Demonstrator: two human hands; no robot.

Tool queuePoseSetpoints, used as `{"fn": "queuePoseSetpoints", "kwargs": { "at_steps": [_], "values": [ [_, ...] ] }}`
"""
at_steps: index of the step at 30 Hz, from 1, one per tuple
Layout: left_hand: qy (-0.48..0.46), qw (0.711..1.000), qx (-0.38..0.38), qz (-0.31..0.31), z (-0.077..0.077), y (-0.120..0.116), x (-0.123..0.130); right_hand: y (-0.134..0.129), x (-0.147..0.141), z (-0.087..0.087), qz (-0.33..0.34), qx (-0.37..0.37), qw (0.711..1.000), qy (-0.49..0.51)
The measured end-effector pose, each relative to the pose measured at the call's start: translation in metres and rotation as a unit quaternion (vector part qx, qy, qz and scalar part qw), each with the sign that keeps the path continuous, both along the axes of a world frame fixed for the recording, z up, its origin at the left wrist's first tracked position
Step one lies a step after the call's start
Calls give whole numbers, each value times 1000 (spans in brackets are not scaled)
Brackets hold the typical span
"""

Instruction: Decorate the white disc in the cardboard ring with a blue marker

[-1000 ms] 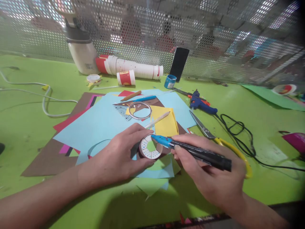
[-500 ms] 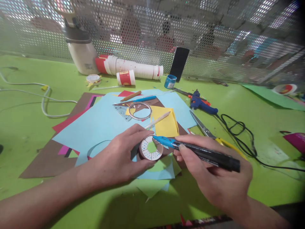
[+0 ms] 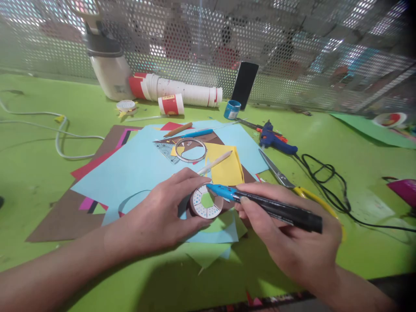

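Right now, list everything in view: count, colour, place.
Round piece: 1, white and green, front
Marker: 1, black and blue, front
Paper sheets: several, mixed colours, middle, far right
Ring: 1, silvery, middle
Set square: 1, clear, beside ring
Pens or pencils: 3, brown, blue, white, middle
Table: 1, green, beneath
Mesh: 1, grey, back
Bottle: 1, white and grey, back
Small disc: 1, white, back
Cup stack: 1, white and red, back
Loose cup: 1, red and white, back
Phone: 1, black, back
Jar: 1, blue, back
Glue gun: 1, blue, right
Large scissors: 1, yellow-handled, right
Cables: several, white left, black right
Unclear item: 1, purple, far right
Left hand: 1, bare, holding round piece
Right hand: 1, bare, holding marker
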State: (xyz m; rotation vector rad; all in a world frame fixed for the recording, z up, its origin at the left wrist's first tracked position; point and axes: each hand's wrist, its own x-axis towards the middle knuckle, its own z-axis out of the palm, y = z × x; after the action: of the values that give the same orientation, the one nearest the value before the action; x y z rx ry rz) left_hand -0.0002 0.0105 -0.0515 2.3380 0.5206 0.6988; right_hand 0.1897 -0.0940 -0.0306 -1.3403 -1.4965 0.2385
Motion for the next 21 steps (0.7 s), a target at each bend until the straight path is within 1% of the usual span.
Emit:
{"fn": "queuePoseSetpoints", "kwargs": {
  "at_steps": [11,16,21],
  "values": [
    [7,1000,7,4,0,1,2,0,1,0,0,-8,1000,-5],
    [16,1000,10,-1,1,0,1,-1,1,1,4,-11,1000,-18],
    [17,1000,-1,8,1,0,1,-1,1,2,4,-2,999,-43]
  ]
}}
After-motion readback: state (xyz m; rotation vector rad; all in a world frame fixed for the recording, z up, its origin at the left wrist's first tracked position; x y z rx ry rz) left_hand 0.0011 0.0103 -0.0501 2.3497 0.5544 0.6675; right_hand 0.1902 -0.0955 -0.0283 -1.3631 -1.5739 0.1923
